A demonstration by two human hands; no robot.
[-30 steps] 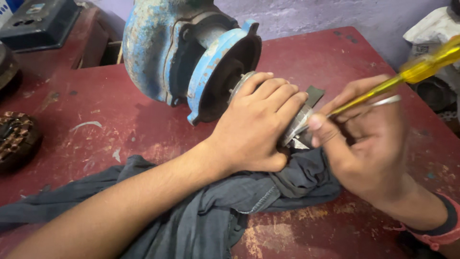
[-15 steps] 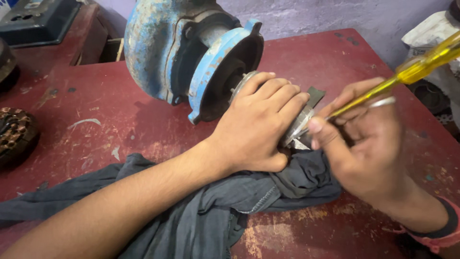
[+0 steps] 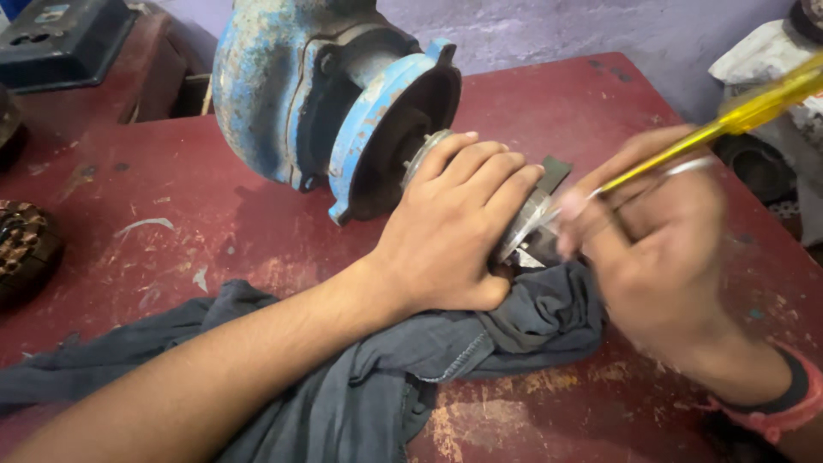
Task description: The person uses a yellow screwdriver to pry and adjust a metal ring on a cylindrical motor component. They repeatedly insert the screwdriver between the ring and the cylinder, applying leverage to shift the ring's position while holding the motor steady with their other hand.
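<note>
A worn blue pump housing lies on its side on a dark red table, its open flange facing right. My left hand is clamped over a round metal part just in front of that flange. My right hand grips a screwdriver with a yellow handle, the handle pointing up to the right and the tip down at the metal part. The right hand is blurred. A dark grey cloth lies under both hands.
A dark box sits at the back left. A round brown wound part lies at the left edge. White and dark objects crowd the far right beyond the table. Behind is a purple wall.
The view has shifted slightly. My right hand has moved a little with the screwdriver and is now blurred. My left hand stays on the metal part.
</note>
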